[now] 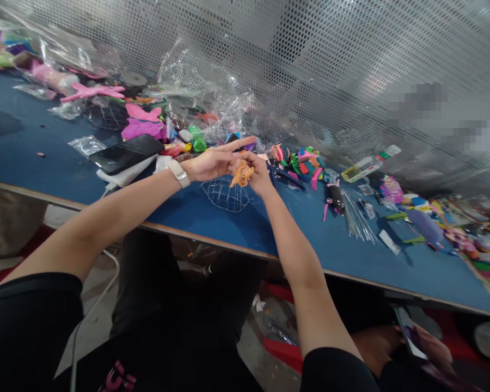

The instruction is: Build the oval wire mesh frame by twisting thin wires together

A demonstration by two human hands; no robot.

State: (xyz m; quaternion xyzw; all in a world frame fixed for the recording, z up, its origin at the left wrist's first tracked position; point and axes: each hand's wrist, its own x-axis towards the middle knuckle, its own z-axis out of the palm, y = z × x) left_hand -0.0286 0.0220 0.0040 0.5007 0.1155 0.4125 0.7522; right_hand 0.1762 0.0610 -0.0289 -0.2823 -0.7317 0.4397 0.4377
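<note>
A lump of orange modelling clay (pixel 242 173), with what looks like clear plastic film around part of it, is held between my two hands above the table. My left hand (pixel 213 164), with a watch on its wrist, touches the lump from the left; one finger stretches out past it. From the other side, my right hand (pixel 259 171) curls its fingers round the lump in a pinch. Just below the hands lies a leaf-shaped wire mesh frame (pixel 225 196) on the blue table (pixel 188 215). The exact fingertip contact is partly hidden.
A black phone (pixel 126 153) lies on a white item with a cable to my left. Clay models (pixel 308 162), plastic bags (pixel 212 92) and thin wires (pixel 357 218) line the back near a perforated metal wall (pixel 330 65). Another person's hand (pixel 430 345) holds a phone at lower right.
</note>
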